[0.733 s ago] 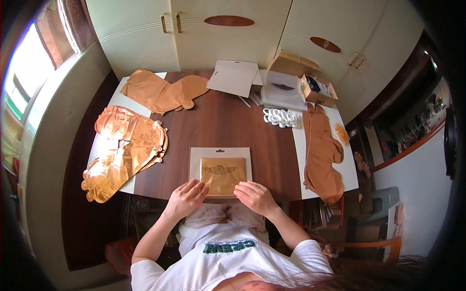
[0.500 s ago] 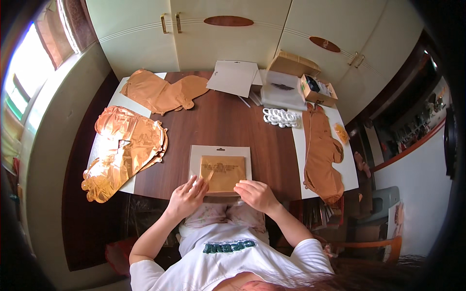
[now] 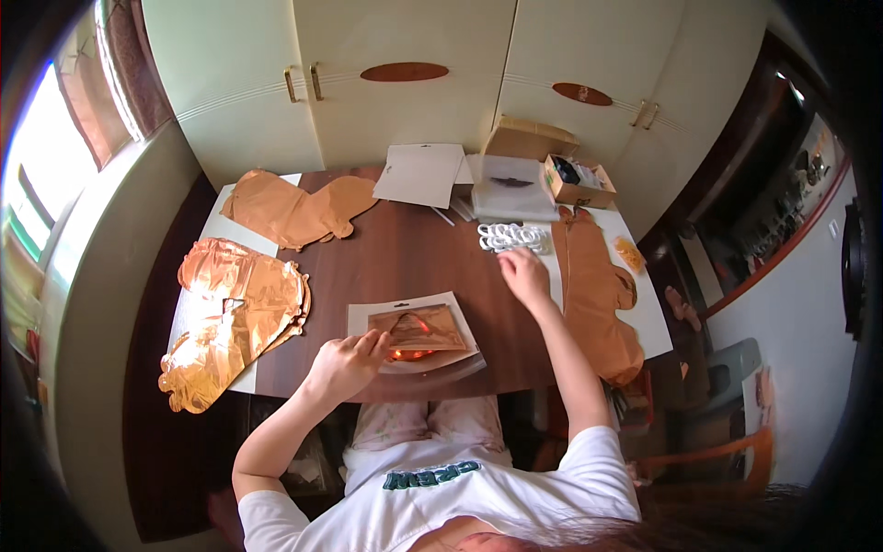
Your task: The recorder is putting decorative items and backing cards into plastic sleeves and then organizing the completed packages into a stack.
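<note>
A folded copper foil balloon [image 3: 440,333] lies on a white card [image 3: 464,313] with a hang hole, near the table's front edge. One of its layers stands slightly lifted, showing shiny reddish foil beneath. My left hand [image 3: 351,364] pinches the packet's left edge, fingers closed. Farther off to the right, my right hand [image 3: 526,279] is at the near side of a bundle of white looped coils [image 3: 511,237]. Its fingers are curled together; whether they grip a coil is hidden.
Flat copper foil balloons lie in stacks at the left front [image 3: 237,308], left back [image 3: 290,210] and right [image 3: 589,290]. White cards [image 3: 418,175], clear plastic bags [image 3: 508,193] and an open cardboard box [image 3: 581,189] stand at the back. A small yellow packet [image 3: 629,254] lies far right.
My right hand has left the packet and moved forward and right to the white coils. The card has tilted a little, and the packet's top layer has risen at my left hand.
</note>
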### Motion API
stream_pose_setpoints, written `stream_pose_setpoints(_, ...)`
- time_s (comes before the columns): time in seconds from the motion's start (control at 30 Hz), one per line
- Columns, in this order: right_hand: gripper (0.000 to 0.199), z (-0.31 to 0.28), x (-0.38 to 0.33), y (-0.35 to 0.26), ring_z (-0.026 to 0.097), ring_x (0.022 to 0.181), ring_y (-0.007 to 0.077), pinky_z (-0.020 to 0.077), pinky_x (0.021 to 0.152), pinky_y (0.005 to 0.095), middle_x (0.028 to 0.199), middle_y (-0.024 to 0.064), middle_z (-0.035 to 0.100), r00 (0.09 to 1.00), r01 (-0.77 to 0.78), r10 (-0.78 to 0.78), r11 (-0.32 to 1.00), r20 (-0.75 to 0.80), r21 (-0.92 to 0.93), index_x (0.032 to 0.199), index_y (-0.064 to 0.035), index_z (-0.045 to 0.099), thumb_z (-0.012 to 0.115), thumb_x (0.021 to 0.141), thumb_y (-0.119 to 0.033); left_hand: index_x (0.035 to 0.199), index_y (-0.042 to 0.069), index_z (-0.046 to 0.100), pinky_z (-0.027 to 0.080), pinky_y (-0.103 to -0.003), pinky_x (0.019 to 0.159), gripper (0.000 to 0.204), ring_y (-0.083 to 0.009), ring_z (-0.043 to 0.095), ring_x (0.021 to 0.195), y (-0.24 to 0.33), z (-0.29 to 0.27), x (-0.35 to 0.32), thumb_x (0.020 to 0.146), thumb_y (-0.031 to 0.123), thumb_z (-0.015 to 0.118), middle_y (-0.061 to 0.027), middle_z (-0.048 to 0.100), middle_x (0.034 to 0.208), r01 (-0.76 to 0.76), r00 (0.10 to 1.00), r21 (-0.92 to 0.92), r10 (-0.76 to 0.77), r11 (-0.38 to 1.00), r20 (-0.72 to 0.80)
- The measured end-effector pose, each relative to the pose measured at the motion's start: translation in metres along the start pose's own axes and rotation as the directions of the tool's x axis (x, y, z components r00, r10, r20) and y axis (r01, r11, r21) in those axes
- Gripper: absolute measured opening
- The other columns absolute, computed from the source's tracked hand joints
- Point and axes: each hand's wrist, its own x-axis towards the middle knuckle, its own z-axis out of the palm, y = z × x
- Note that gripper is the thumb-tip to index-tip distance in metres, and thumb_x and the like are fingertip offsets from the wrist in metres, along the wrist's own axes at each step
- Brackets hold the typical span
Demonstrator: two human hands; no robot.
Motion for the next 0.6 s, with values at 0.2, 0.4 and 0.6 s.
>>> stream_pose_setpoints(0.2, 0.009, 0.028, 0.028, 0.06, 0.056, 0.08, 0.0262, 0.0449, 0.069, 0.0378, 0.08, 0.0062, 0.056, 1.0, 0.013, -0.02, 0.953, -0.02, -0.301, 0.075, -0.0096, 0.064, 0.066, 0.068, -0.016, 0.094, 0.002, 0.06, 0.052, -0.028, 0.053, 0.024, -0.0195, 0.063, 0.066, -0.003, -0.013, 0.01, 0.071, 0.01, 0.06, -0.0079, 0.064, 0.087, 0.006, 1.0, -0.042, -0.005, 0.999, 0.024)
stream_pose_setpoints(0.4, 0.009, 0.037, 0.038, 0.066, 0.054, 0.081, 0.0242, 0.043, 0.069, 0.0397, 0.08, 0.0049, 0.055, 1.0, -0.012, 0.017, 0.936, 0.013, -0.352, 0.071, -0.0103, 0.064, 0.065, 0.067, -0.018, 0.095, -0.001, 0.059, 0.051, -0.027, 0.05, 0.026, -0.0183, 0.062, 0.064, -0.007, -0.015, 0.011, 0.071, 0.008, 0.055, -0.007, 0.062, 0.089, 0.015, 1.0, -0.116, -0.014, 0.993, 0.009)
stream_pose_setpoints(0.6, 0.007, 0.037, 0.038, 0.062, 0.055, 0.08, 0.0238, 0.0451, 0.068, 0.0377, 0.081, 0.0039, 0.056, 1.0, -0.004, 0.007, 0.927, 0.007, -0.376, 0.068, -0.0112, 0.064, 0.066, 0.065, -0.017, 0.095, 0.0, 0.059, 0.051, -0.027, 0.05, 0.026, -0.0181, 0.063, 0.064, -0.009, -0.015, 0.011, 0.071, 0.009, 0.055, -0.0065, 0.063, 0.087, 0.029, 1.0, -0.151, -0.028, 0.988, 0.007)
